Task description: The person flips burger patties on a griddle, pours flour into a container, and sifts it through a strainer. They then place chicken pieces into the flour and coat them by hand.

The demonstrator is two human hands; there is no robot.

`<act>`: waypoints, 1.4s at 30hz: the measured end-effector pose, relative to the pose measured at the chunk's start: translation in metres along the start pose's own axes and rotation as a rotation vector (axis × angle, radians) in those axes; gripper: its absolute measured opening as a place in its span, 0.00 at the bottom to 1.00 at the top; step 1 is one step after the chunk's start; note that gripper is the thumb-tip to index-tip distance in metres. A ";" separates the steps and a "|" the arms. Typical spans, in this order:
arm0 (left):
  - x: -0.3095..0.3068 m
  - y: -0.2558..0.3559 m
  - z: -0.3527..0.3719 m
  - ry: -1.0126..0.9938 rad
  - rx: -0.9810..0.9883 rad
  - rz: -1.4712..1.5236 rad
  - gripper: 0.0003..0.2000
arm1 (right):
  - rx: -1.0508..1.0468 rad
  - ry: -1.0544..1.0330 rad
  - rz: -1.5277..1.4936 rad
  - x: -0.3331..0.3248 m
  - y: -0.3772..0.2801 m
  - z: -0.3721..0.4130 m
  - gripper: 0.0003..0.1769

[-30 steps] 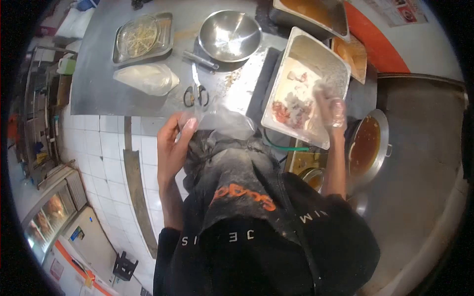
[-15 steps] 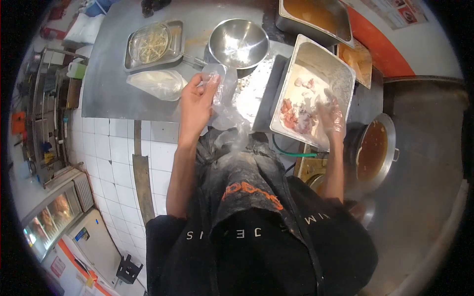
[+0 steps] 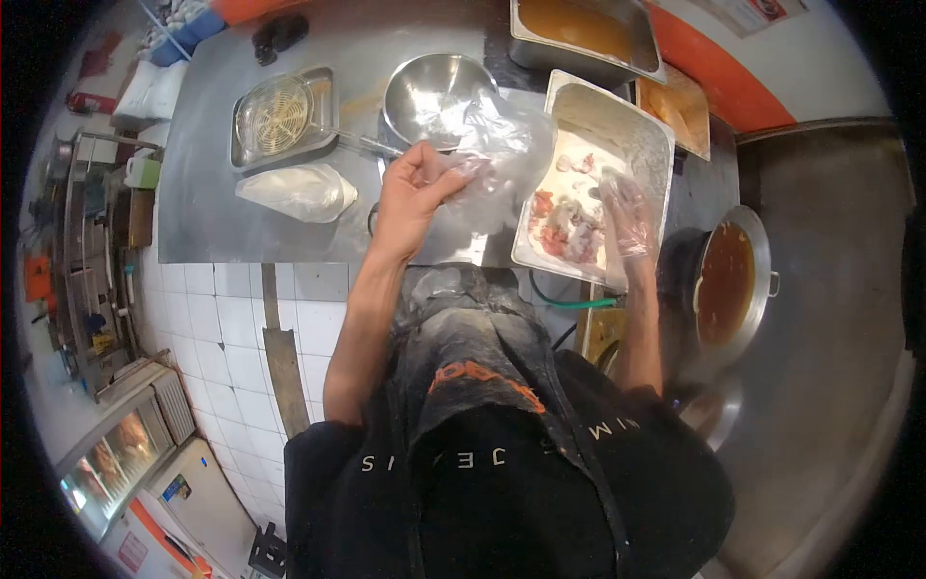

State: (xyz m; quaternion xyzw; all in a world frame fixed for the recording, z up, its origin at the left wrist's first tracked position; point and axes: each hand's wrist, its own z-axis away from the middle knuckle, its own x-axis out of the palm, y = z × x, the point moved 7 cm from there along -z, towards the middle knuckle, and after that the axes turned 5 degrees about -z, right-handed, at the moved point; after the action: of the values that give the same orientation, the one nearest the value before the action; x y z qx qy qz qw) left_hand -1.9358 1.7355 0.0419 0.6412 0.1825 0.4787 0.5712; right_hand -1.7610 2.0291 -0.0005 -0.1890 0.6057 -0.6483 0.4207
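My left hand (image 3: 415, 198) is closed, pinching a clear plastic bag (image 3: 502, 159) that spreads out to the right, in front of the steel bowl (image 3: 439, 96). Inside a deep steel pan (image 3: 661, 145) lie white flour and pieces of raw meat (image 3: 564, 239), some of them coated. My right hand (image 3: 625, 214), covered by a clear plastic glove, is over the right part of this pan, beside the meat. Its fingers are stretched out with nothing visible in them. A tied bag of white powder (image 3: 297, 193) lies on the steel table, left of my left hand.
A wire strainer (image 3: 273, 116) rests on a shallow tray (image 3: 236, 145) at the table's left. Behind the flour pan stands a pan of brownish liquid (image 3: 579, 29). To the right is a wide pan of brown oil-like liquid (image 3: 728, 285). A green hose (image 3: 569, 301) runs below the table edge.
The plastic bag has swung up and right, from hanging below my left hand to spreading out beside it. My right hand's fingers have lifted slightly from the flour. The view has shifted a little.
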 end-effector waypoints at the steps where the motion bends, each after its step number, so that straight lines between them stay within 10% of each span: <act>1: 0.005 -0.003 -0.006 -0.020 0.019 -0.013 0.08 | -0.007 0.016 -0.223 0.003 0.000 0.002 0.32; 13: 0.079 -0.031 -0.036 -0.138 -0.027 -0.162 0.17 | -0.034 -0.276 -0.326 0.063 -0.058 0.023 0.24; 18: 0.073 -0.024 -0.027 -0.074 -0.040 -0.267 0.15 | -0.059 -0.064 -0.300 0.049 -0.032 0.008 0.07; 25: 0.033 -0.010 -0.012 0.039 -0.007 -0.282 0.10 | -0.007 -0.183 -0.295 0.055 -0.059 0.017 0.15; 29: 0.058 -0.040 -0.022 -0.039 0.010 -0.230 0.09 | -0.362 -0.310 -0.109 0.091 -0.080 0.032 0.19; 37: -0.003 -0.002 0.011 0.186 0.007 -0.303 0.07 | -0.105 -0.038 -0.371 0.035 -0.035 -0.004 0.10; 40: -0.027 -0.001 0.053 0.019 -0.032 -0.306 0.07 | -0.050 0.169 -0.440 0.001 -0.016 -0.013 0.13; 42: -0.029 -0.046 0.082 -0.422 -0.225 -0.825 0.05 | -0.068 0.213 -0.361 -0.009 -0.008 -0.019 0.11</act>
State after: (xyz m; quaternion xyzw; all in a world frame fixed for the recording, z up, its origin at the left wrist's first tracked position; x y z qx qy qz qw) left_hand -1.8674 1.6797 -0.0024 0.5328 0.2489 0.0879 0.8040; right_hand -1.7723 2.0474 0.0060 -0.2391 0.6247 -0.7085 0.2248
